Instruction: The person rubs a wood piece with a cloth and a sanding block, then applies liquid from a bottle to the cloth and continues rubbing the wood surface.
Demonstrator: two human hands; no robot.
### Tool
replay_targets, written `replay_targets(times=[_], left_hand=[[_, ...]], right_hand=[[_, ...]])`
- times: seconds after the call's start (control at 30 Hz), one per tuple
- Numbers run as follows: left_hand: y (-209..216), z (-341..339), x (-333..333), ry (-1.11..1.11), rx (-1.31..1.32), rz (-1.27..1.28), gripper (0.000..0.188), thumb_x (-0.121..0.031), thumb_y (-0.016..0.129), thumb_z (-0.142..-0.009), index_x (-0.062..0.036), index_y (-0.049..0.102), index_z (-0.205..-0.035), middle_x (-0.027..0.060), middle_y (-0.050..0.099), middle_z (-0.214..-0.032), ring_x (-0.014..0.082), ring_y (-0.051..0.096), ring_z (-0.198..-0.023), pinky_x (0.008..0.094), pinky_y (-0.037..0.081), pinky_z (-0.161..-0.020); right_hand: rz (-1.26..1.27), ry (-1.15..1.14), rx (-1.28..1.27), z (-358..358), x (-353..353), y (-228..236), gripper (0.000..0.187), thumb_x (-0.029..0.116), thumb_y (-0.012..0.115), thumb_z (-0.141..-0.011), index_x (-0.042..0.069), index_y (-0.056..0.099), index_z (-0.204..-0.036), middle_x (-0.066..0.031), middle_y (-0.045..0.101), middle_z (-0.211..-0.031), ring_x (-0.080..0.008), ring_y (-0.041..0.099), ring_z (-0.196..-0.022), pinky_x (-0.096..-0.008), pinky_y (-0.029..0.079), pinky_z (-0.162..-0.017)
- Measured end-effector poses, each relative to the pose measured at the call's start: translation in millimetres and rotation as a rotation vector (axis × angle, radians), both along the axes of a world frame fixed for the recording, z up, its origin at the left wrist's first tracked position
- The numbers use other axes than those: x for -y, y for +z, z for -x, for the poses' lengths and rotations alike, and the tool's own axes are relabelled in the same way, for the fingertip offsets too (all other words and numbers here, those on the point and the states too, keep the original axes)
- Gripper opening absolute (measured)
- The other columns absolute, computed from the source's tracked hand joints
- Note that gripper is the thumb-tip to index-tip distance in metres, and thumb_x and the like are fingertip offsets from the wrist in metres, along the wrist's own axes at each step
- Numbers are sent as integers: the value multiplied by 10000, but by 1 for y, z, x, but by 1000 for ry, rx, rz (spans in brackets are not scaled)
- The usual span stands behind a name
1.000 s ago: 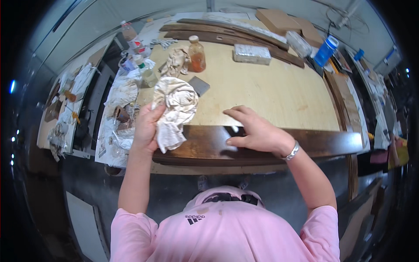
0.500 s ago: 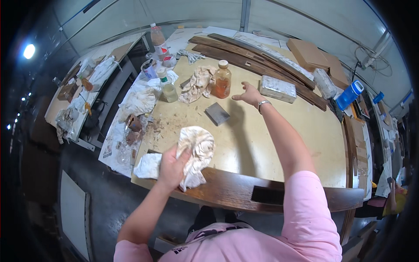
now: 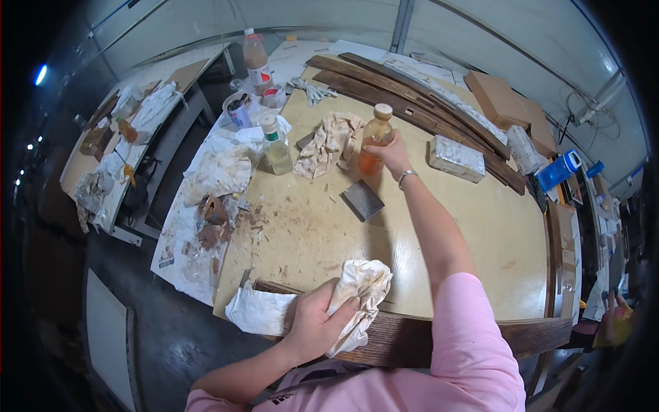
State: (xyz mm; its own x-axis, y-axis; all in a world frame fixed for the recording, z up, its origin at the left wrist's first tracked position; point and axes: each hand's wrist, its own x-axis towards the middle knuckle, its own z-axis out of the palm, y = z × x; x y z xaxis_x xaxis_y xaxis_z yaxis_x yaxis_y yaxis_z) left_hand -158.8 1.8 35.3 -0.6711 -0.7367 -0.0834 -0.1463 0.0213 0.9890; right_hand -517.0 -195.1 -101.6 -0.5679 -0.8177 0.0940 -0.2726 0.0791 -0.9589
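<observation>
My right hand (image 3: 391, 154) is wrapped round a clear bottle of orange liquid (image 3: 378, 130) with a pale cap, which stands upright on the table (image 3: 467, 233). Close to my body, my left hand (image 3: 317, 317) grips a crumpled, stained white rag (image 3: 364, 292). Under that rag, a dark brown wooden board (image 3: 398, 340) lies along the near table edge. A white cloth (image 3: 257, 310) rests over the board's left end, beside my left hand. Between the hands lies a grey square sanding block (image 3: 362, 200). Left of the orange bottle sits a brownish crumpled rag (image 3: 328, 144).
A bottle of pale liquid (image 3: 276, 147) and a tall pink-labelled bottle (image 3: 257, 62) stand at the left. Long dark boards (image 3: 412, 103) lie across the back, near a wrapped block (image 3: 456, 158). A blue jug (image 3: 557, 170) is far right. Brown debris (image 3: 254, 218) litters the table's left side.
My right hand has moved from beside the orange bottle onto it and closed round it. My left hand and its rag have shifted right and nearer to me. The view has tilted slightly.
</observation>
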Motion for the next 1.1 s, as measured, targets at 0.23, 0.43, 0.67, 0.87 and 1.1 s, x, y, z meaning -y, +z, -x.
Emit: replay_targets(times=[0.23,0.43,0.67,0.87,1.1], left_hand=[[0,3,13,70,-187,-195,463,22,566,-931,37,465,-1383,100,626,-1234,145,615,-1094,303,507,-948],[9,-9,49,250,-285,-193,576,37,595,-898,44,360,-1424,163,573,-1258,219,600,-1147,322,491,-1003],[-3,-14,72,91,-198,-225,472,2,595,-875,31,534,-1343,102,636,-1195,133,645,-994,274,526,-844],[6,-6,59,147,-475,-552,352,-58,479,-986,48,540,-1317,125,662,-1152,172,682,-998,315,557,-880],[-11,-15,60,96,-587,-597,409,-70,463,-1034,83,476,-1413,166,664,-1245,202,701,-1032,314,577,-888]], right_hand=[[188,364,40,-25,-88,152,652,135,831,-719,29,519,-1282,-69,639,-1150,-178,617,-1026,-336,487,-952],[-162,536,-365,-82,-168,234,657,203,833,-617,12,544,-1175,-136,644,-1060,-221,647,-963,-358,521,-891],[-236,640,-701,-129,-203,219,618,200,799,-596,55,564,-1150,-164,675,-965,-340,673,-929,-411,534,-780],[-172,572,-908,-128,-210,205,567,139,768,-618,100,594,-1155,-114,667,-937,-363,650,-896,-460,523,-711],[-245,438,-1200,-130,-210,225,420,110,750,-679,107,617,-1078,-81,657,-905,-321,644,-887,-433,532,-689]])
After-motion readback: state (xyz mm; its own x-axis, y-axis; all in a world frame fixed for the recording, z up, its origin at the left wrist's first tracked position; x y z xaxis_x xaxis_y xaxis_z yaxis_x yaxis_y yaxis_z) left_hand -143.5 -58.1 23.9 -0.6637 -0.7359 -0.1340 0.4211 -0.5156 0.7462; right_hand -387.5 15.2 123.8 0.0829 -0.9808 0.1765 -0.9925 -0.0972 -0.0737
